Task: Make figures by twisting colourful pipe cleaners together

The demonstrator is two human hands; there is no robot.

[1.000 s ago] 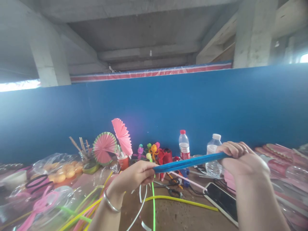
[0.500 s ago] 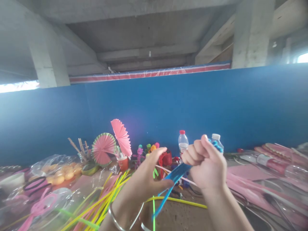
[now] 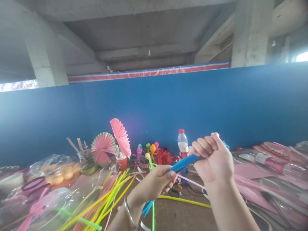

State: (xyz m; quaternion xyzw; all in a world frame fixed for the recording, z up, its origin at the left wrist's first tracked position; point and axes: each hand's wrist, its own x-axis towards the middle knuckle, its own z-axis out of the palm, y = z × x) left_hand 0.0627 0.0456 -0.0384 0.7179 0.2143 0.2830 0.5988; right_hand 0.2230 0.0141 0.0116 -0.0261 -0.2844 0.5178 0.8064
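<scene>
A bundle of blue strips (image 3: 184,163) stretches between my two hands above the table. My right hand (image 3: 213,160) is closed in a fist round its upper end, and a bit of blue shows beyond the fist. Lower down and to the left, my left hand (image 3: 160,183), with a silver bangle on the wrist, is wrapped round the same bundle, whose loose ends hang out below the palm. A yellow strip (image 3: 185,201) lies on the brown table (image 3: 183,218) beneath, and a green strip (image 3: 153,213) stands near my left hand.
Yellow and green strips (image 3: 110,199) lie at left, near plastic bags with orange balls (image 3: 64,173). Pink paper fans (image 3: 103,149), small colourful figures (image 3: 139,155) and a red-capped bottle (image 3: 183,144) stand along the blue partition (image 3: 154,106). Pink sheets and a lying bottle (image 3: 271,162) are at right.
My left hand, open before, has closed round the blue bundle and moved lower. My right hand has shifted slightly right and up, and the bundle is now pulled straight.
</scene>
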